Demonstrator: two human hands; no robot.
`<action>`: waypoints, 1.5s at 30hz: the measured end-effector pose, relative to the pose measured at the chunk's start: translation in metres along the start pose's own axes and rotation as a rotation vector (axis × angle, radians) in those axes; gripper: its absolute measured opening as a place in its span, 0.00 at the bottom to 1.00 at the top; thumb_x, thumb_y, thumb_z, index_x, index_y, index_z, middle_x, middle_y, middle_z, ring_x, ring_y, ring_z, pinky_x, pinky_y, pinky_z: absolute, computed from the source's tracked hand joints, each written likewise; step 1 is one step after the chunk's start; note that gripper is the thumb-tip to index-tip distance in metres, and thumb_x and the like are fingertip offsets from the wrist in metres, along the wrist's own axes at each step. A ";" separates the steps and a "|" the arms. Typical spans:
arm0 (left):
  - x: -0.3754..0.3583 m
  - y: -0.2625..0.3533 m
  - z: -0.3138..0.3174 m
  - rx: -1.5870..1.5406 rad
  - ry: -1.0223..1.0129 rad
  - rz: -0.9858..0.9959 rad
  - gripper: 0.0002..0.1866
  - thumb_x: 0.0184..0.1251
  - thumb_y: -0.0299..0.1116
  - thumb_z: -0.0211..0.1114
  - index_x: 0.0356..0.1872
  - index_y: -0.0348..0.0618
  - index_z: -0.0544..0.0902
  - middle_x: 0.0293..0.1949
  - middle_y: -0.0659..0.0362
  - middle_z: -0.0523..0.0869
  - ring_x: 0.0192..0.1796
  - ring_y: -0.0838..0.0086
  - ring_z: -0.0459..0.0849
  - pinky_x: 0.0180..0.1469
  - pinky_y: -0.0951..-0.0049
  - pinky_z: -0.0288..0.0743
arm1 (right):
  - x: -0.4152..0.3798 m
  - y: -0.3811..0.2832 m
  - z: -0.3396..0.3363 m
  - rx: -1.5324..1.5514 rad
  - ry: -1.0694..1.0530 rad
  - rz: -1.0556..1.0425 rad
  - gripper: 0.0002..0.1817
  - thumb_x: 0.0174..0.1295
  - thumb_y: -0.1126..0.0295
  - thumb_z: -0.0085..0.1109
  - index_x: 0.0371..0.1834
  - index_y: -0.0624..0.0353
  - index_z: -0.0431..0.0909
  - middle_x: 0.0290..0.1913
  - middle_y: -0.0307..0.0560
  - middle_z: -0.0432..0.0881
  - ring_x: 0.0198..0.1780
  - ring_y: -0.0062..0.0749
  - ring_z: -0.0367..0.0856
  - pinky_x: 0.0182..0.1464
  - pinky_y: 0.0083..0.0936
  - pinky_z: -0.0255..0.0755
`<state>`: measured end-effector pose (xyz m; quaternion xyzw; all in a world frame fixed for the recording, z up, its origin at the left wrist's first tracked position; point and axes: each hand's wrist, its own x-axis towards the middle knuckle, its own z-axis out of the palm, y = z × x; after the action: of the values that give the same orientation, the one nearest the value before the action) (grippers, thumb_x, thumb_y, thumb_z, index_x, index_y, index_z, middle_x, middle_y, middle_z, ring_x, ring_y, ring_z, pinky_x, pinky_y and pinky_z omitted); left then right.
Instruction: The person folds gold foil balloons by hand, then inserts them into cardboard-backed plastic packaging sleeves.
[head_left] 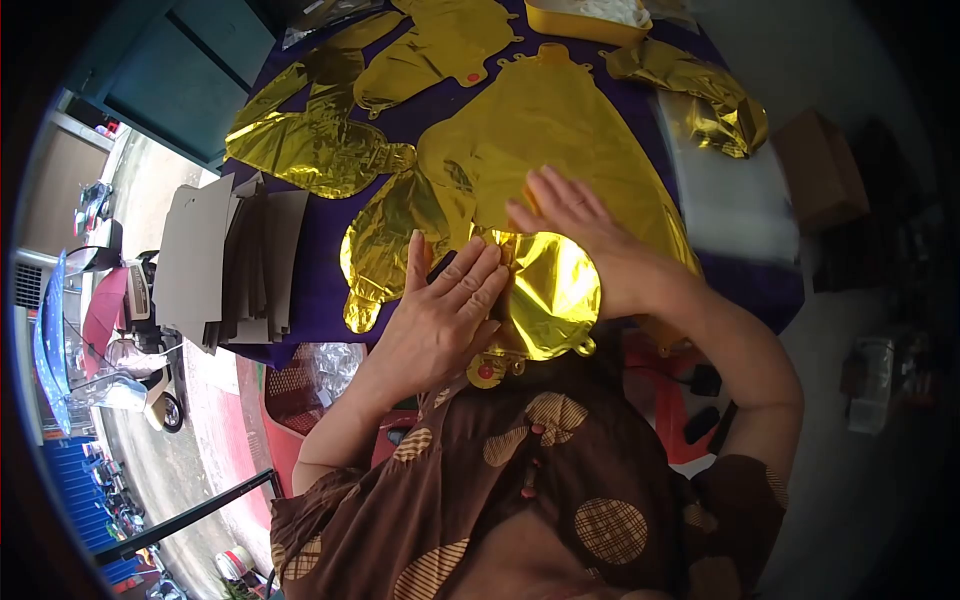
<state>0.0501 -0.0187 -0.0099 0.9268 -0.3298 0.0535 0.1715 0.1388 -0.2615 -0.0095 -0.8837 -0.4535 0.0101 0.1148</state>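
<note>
A large gold foil balloon (555,125) lies flat and uninflated, its near part a shiny bulging flap (556,300) at the table's front edge. My left hand (445,310) rests with fingers stretched out on the left side of this flap. Above it, my right hand (575,215) lies over the foil with its fingers extended, the palm partly turned from view. Neither hand grips anything. A small tab with a red dot (486,372) hangs below my left hand. More flat gold foil balloons (310,140) lie beyond my left hand.
A purple cloth (325,240) covers the table. Grey cardboard sheets (195,255) stand stacked at its left edge. At the back is a yellow tray (585,22) with white contents. A clear plastic sheet (730,190) lies right, near a cardboard box (818,170). A red basket (285,385) stands below.
</note>
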 end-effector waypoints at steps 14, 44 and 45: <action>-0.002 0.000 0.000 -0.011 -0.023 -0.001 0.34 0.56 0.33 0.69 0.66 0.34 0.74 0.72 0.48 0.71 0.78 0.57 0.62 0.77 0.33 0.33 | 0.009 -0.018 0.003 -0.104 0.139 -0.002 0.50 0.67 0.34 0.46 0.75 0.72 0.57 0.76 0.77 0.52 0.79 0.68 0.45 0.79 0.53 0.39; 0.014 -0.090 -0.029 0.269 0.133 -0.746 0.14 0.56 0.38 0.61 0.32 0.35 0.82 0.33 0.43 0.87 0.43 0.49 0.83 0.52 0.52 0.67 | 0.013 -0.009 0.011 -0.183 -0.053 0.024 0.55 0.66 0.28 0.40 0.78 0.69 0.52 0.77 0.77 0.48 0.80 0.67 0.41 0.80 0.51 0.31; 0.014 -0.093 -0.029 0.248 0.117 -0.745 0.13 0.56 0.38 0.60 0.32 0.36 0.82 0.34 0.43 0.87 0.43 0.48 0.84 0.52 0.51 0.68 | 0.013 -0.009 0.012 -0.183 -0.049 0.023 0.55 0.66 0.28 0.40 0.78 0.69 0.52 0.77 0.77 0.48 0.80 0.67 0.41 0.80 0.51 0.31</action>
<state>0.1199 0.0500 -0.0058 0.9920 0.0483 0.0798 0.0846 0.1378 -0.2440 -0.0185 -0.8951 -0.4451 -0.0084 0.0223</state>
